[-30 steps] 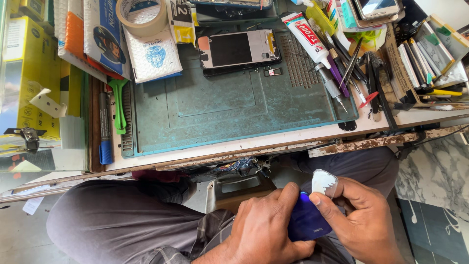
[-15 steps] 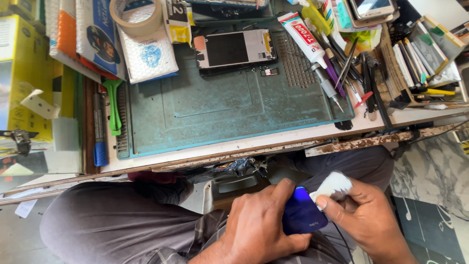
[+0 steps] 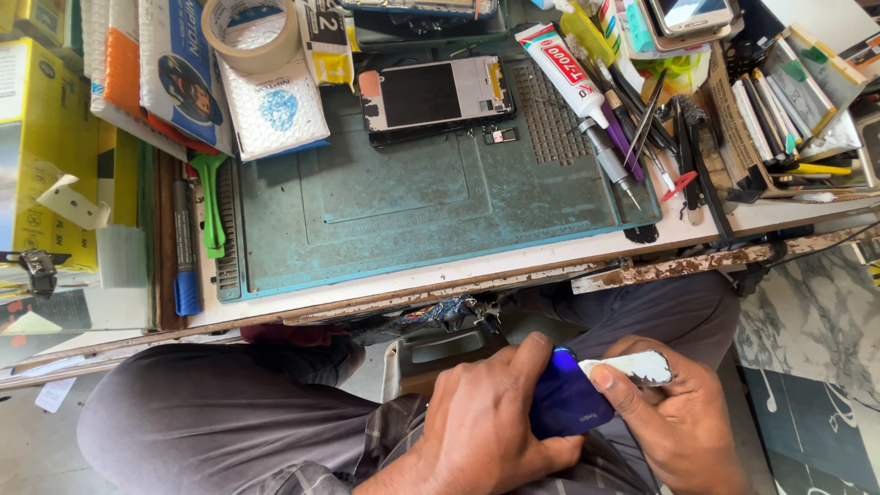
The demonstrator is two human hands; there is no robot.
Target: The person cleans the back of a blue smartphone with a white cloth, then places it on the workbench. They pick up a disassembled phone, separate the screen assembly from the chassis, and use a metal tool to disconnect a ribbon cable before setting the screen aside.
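Below the cluttered desk (image 3: pixel 513 266), the left hand (image 3: pixel 486 417) grips a glossy blue phone back cover (image 3: pixel 564 408) while the right hand (image 3: pixel 674 422) pinches a white cloth pad (image 3: pixel 642 366) against it.

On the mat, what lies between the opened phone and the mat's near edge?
Nothing: in the head view that stretch of the green work mat is bare below the opened phone, apart from a small dark part right beside the phone.

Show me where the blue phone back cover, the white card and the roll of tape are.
blue phone back cover (image 3: pixel 566 403), head view, middle of its glossy back.
white card (image 3: pixel 642 366), head view, its flat face.
roll of tape (image 3: pixel 250 34), head view, its outer band.
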